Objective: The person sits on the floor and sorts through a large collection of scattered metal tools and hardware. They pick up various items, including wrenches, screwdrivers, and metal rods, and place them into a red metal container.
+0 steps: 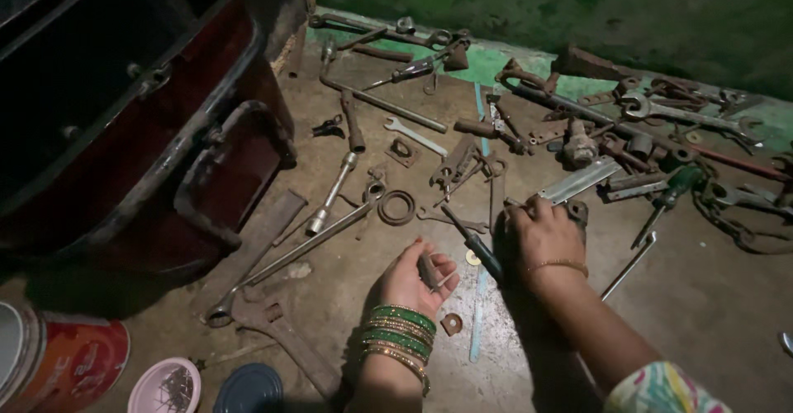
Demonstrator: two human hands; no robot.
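Note:
My left hand [417, 282], with green and gold bangles on the wrist, is palm up near the floor and curled around a small dark metal part [429, 270]. My right hand [541, 233], wearing a thin gold bracelet, rests palm down on the floor over a rusty metal piece [577, 211]. Between the two hands lies a dark-handled screwdriver [472, 242]. A small brass coin-like disc [472, 257] sits beside it.
Many rusty spanners, pliers and rods are scattered over the floor; a long socket wrench [332, 192], a metal ring [396, 207], a big spanner [277, 330]. A dark red engine casing [124, 124] stands left. A red tin [62, 359], pink bowl [163, 386] and blue lid [248, 388] sit bottom left.

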